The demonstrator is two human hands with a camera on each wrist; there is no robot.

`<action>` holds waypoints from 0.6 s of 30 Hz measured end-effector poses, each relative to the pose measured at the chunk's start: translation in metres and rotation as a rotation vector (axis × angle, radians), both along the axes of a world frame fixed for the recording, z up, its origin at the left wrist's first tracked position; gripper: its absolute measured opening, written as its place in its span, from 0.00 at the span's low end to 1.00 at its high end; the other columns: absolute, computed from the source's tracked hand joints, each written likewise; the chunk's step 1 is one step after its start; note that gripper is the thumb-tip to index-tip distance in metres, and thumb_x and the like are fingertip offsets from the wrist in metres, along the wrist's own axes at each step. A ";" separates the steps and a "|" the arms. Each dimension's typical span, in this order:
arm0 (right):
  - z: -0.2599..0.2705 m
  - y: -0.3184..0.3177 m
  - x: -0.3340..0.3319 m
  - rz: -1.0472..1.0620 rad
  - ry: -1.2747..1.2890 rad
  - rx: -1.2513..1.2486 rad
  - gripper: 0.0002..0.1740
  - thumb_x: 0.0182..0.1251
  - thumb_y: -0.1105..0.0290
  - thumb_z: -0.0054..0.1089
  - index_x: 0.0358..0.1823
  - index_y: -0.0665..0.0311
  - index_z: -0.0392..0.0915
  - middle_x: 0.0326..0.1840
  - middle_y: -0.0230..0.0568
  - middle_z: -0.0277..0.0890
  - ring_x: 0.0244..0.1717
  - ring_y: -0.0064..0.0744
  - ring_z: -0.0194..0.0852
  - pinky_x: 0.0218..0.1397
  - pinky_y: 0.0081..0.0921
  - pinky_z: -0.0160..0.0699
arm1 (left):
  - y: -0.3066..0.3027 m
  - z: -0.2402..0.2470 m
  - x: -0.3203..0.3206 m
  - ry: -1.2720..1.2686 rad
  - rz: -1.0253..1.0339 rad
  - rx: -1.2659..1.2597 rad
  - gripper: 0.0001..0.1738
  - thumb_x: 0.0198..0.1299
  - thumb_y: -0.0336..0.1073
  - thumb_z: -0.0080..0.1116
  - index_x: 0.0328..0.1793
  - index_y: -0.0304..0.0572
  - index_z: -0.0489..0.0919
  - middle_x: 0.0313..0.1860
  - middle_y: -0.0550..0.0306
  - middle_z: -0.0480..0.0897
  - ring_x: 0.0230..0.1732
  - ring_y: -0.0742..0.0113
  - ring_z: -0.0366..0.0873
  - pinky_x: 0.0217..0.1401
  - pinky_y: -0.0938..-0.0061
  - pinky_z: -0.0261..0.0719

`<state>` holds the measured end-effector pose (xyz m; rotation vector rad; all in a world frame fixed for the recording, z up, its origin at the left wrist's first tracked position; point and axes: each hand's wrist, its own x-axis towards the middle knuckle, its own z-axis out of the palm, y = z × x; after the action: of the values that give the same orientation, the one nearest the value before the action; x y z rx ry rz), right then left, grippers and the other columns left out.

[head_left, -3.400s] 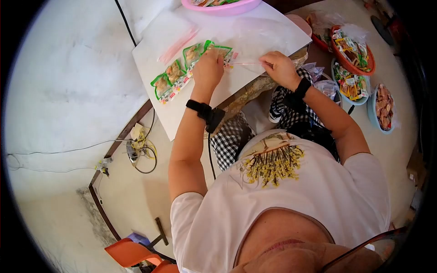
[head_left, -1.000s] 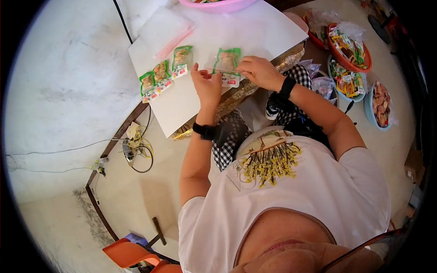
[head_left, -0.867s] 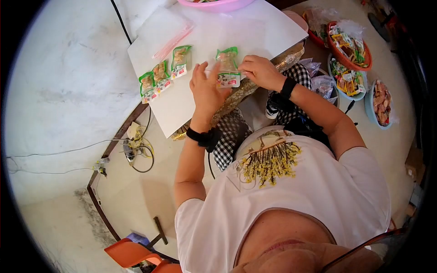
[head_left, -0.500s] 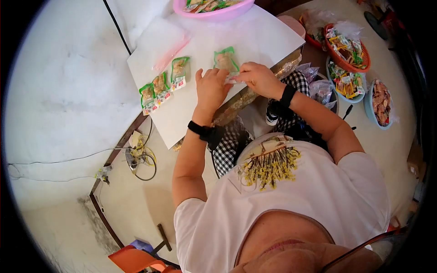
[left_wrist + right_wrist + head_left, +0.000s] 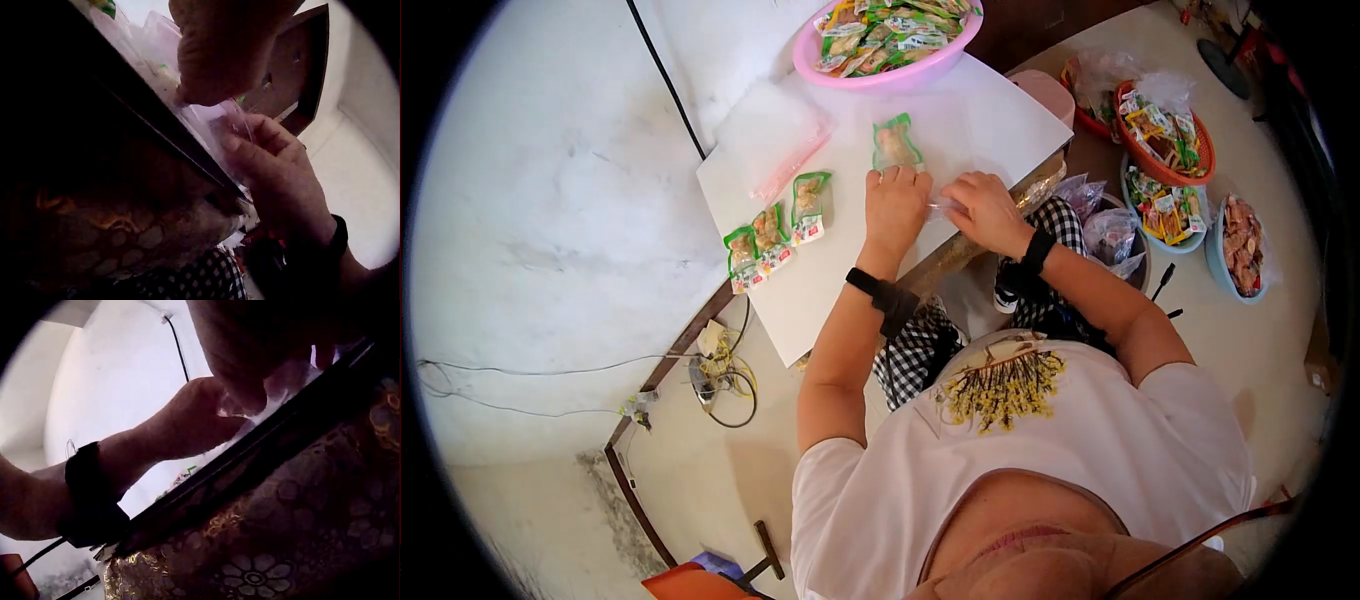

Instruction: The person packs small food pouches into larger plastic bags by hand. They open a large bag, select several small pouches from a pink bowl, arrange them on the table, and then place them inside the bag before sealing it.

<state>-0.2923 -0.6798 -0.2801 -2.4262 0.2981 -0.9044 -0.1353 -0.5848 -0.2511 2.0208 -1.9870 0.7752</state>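
A clear plastic bag [image 5: 952,140] lies on the white tabletop with a green-edged snack packet [image 5: 893,143] in it, the packet's lower part covered by my left hand [image 5: 897,212]. In the right wrist view the left hand [image 5: 181,419] has clear film between thumb and fingers at the table edge. My right hand [image 5: 990,212] pinches the bag's near edge between thumb and fingers. The left wrist view shows the right hand [image 5: 281,169] holding the film [image 5: 234,125] close beside the left hand [image 5: 231,50].
Several similar packets [image 5: 770,232] lie in a row on the left of the table [image 5: 785,315]. Behind them are flat clear bags with a pink strip [image 5: 795,160]. A pink basin [image 5: 890,78] of packets stands at the back. Filled baskets [image 5: 1165,178] and basins stand on the floor at right.
The packets on the left were in a continuous row with another; one is now apart, under the bag. Both hands have come together at the bag's near edge, and the left covers the packet's white label.
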 end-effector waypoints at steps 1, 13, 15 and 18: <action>-0.007 -0.002 0.000 0.011 0.003 -0.019 0.05 0.55 0.74 0.58 0.35 0.61 0.78 0.33 0.41 0.72 0.38 0.46 0.71 0.45 0.40 0.67 | -0.001 0.000 0.001 0.002 -0.010 0.036 0.04 0.50 0.36 0.59 0.32 0.52 0.75 0.26 0.62 0.76 0.30 0.62 0.80 0.37 0.62 0.70; -0.012 -0.006 0.001 0.121 -0.046 0.026 0.07 0.52 0.78 0.59 0.33 0.61 0.80 0.31 0.37 0.75 0.34 0.43 0.73 0.42 0.37 0.67 | -0.024 -0.007 0.018 -0.068 -0.052 -0.042 0.01 0.52 0.33 0.56 0.30 0.49 0.76 0.26 0.59 0.78 0.28 0.58 0.80 0.43 0.53 0.69; -0.011 -0.006 -0.001 0.126 -0.038 0.034 0.07 0.52 0.78 0.59 0.33 0.60 0.80 0.32 0.37 0.75 0.34 0.43 0.73 0.43 0.37 0.67 | -0.026 -0.011 0.020 -0.112 0.028 0.003 0.02 0.51 0.34 0.57 0.31 0.51 0.76 0.25 0.59 0.76 0.27 0.57 0.78 0.43 0.51 0.69; -0.010 -0.009 -0.002 0.136 -0.002 0.039 0.07 0.53 0.77 0.59 0.33 0.59 0.80 0.32 0.38 0.74 0.34 0.43 0.72 0.44 0.37 0.67 | -0.029 -0.011 0.015 -0.018 0.241 0.161 0.02 0.53 0.33 0.55 0.32 0.50 0.77 0.26 0.59 0.77 0.33 0.58 0.79 0.45 0.51 0.69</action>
<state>-0.2941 -0.6884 -0.2897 -2.3775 0.1467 -0.8330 -0.1200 -0.6136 -0.2616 2.3875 -1.8925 0.7004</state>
